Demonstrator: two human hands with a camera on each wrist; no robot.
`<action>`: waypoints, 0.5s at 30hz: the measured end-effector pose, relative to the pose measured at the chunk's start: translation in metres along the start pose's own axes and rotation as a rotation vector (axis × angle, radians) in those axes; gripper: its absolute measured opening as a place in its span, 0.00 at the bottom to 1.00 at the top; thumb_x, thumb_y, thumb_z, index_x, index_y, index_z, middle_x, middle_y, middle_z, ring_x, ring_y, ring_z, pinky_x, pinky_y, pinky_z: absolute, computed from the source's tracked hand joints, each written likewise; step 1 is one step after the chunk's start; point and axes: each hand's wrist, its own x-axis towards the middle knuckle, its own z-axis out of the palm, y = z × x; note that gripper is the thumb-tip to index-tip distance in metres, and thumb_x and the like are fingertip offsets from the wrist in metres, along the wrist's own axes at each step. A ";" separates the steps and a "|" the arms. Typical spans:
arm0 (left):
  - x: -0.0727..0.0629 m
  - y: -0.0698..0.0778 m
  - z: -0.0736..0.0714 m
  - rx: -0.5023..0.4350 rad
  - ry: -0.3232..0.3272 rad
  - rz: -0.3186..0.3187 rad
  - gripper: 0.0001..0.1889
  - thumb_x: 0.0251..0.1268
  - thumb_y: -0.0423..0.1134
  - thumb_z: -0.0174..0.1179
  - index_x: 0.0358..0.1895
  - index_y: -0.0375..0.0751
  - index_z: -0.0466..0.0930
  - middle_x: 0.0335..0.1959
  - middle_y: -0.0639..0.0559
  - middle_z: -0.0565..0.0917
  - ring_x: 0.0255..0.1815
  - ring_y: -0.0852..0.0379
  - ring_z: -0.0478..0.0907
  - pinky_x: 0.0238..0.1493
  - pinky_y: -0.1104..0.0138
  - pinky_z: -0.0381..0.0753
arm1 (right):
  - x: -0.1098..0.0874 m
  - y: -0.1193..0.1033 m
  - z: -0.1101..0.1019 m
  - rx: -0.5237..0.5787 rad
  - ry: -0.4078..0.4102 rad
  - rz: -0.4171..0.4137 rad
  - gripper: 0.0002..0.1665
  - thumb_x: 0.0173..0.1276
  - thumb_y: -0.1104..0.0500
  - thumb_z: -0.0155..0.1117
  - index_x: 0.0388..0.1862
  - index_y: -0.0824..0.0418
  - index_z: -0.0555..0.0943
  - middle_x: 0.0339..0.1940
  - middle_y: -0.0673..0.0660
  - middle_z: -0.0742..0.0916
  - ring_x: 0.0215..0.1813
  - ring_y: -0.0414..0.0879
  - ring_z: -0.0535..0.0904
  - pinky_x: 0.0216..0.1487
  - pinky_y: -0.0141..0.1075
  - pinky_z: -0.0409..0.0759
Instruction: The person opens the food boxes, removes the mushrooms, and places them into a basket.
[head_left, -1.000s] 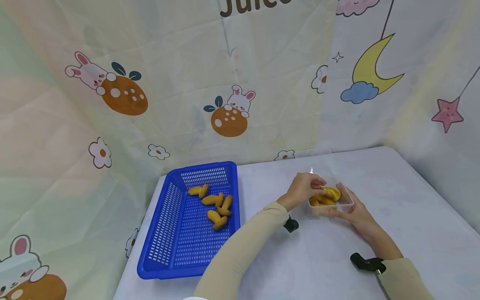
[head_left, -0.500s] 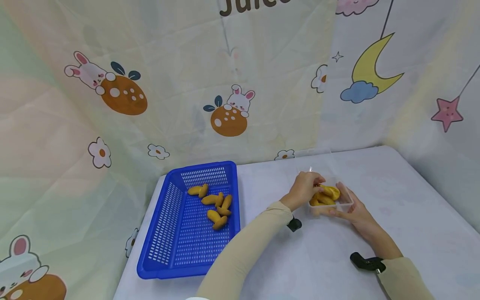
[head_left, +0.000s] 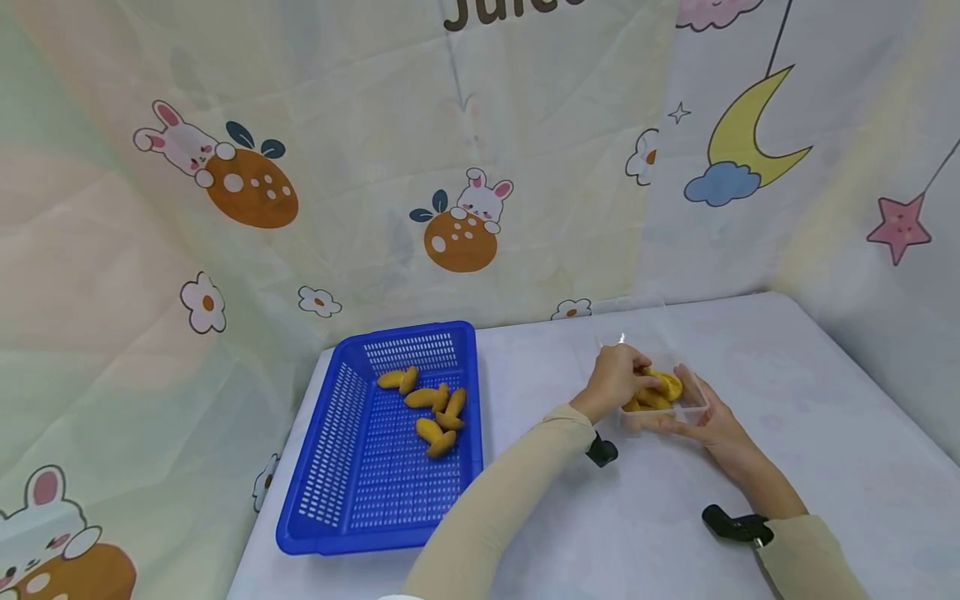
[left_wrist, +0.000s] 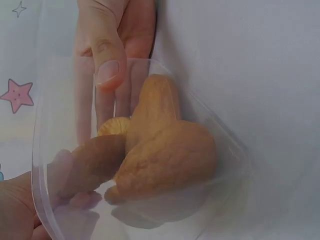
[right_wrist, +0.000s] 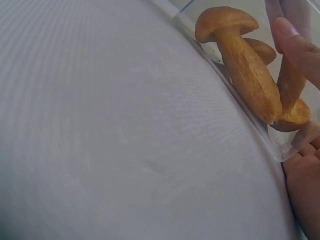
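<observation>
A clear plastic box (head_left: 692,411) sits on the table at the right, holding several yellow-brown mushrooms (right_wrist: 247,70). My right hand (head_left: 716,429) grips its right side, thumb along the front; in the left wrist view, the right thumb (left_wrist: 109,70) and fingers show at the wall. From above, my left hand (head_left: 613,379) reaches into the box and pinches a mushroom (left_wrist: 95,162). In the right wrist view, the left thumb (right_wrist: 302,50) lies against that mushroom's stem. The head view partly hides the pinched mushroom behind the fingers.
A blue perforated basket (head_left: 378,496) stands left on the white table (head_left: 585,533), with several mushrooms (head_left: 423,400) inside. Behind the box rises a faint clear sheet, seemingly its lid (head_left: 637,312). A printed cloth (head_left: 360,208) hangs along the table's back edge.
My left hand has moved slightly right and further into the box with the mushroom. My right hand and the box have stayed put.
</observation>
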 end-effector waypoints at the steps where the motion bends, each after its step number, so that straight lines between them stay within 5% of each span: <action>1: 0.000 0.000 0.001 -0.001 0.007 -0.001 0.15 0.57 0.42 0.72 0.46 0.40 0.90 0.38 0.59 0.89 0.35 0.72 0.79 0.36 0.84 0.76 | 0.000 0.000 0.000 -0.004 0.000 0.001 0.62 0.65 0.63 0.72 0.83 0.47 0.39 0.83 0.56 0.46 0.80 0.60 0.37 0.69 0.72 0.35; 6: 0.001 0.004 0.002 0.006 0.042 -0.013 0.12 0.56 0.44 0.75 0.41 0.42 0.91 0.33 0.60 0.88 0.31 0.73 0.76 0.35 0.82 0.75 | 0.001 0.000 -0.002 -0.027 0.010 0.001 0.62 0.66 0.62 0.71 0.83 0.46 0.39 0.83 0.56 0.47 0.75 0.63 0.45 0.68 0.74 0.39; 15: 0.000 0.004 0.005 -0.022 0.047 -0.074 0.11 0.53 0.43 0.76 0.37 0.42 0.91 0.29 0.61 0.86 0.29 0.72 0.74 0.28 0.83 0.74 | 0.000 0.000 0.000 0.013 0.005 -0.012 0.61 0.66 0.63 0.71 0.83 0.50 0.39 0.83 0.56 0.45 0.80 0.58 0.31 0.68 0.72 0.26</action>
